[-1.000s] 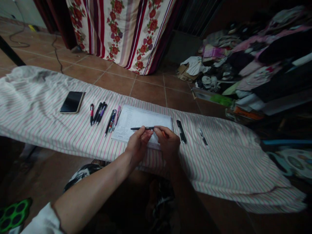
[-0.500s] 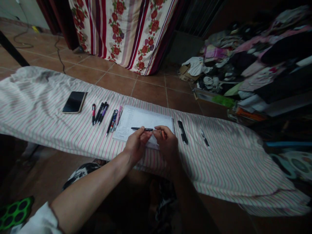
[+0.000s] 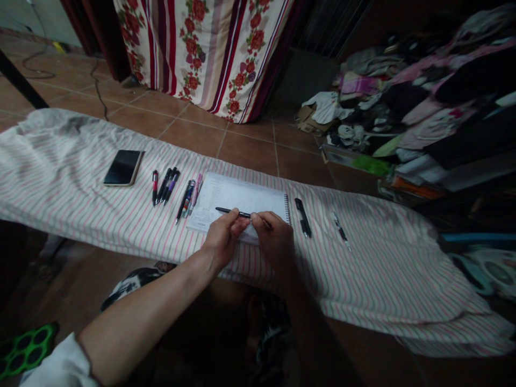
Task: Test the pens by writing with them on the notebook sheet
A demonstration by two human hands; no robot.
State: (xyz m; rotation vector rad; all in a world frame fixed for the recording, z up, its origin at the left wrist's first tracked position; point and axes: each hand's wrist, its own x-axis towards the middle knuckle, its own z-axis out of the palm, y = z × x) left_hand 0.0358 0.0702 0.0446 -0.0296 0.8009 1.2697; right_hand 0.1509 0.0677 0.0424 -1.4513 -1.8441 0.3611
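Note:
Both my hands hold a black pen (image 3: 229, 211) level above a white spiral notebook (image 3: 237, 201). My left hand (image 3: 222, 237) pinches the pen's middle with thumb and fingers. My right hand (image 3: 274, 239) closes on the pen's right end, which it hides. The notebook lies on a long surface covered in pink-striped cloth (image 3: 80, 209). Left of the notebook lie several pens (image 3: 174, 188) in a row. To its right are a black pen (image 3: 301, 216) and another pen (image 3: 339, 231).
A dark phone (image 3: 123, 167) rests on the cloth at the left. Beyond the surface is tiled floor (image 3: 250, 150), a floral curtain (image 3: 209, 54), and a pile of clothes (image 3: 403, 102) at the right. A green object (image 3: 24, 355) lies at the lower left.
The pen has shifted slightly left and tilted a little. My right hand has closed further over its end, hiding the orange bit seen earlier.

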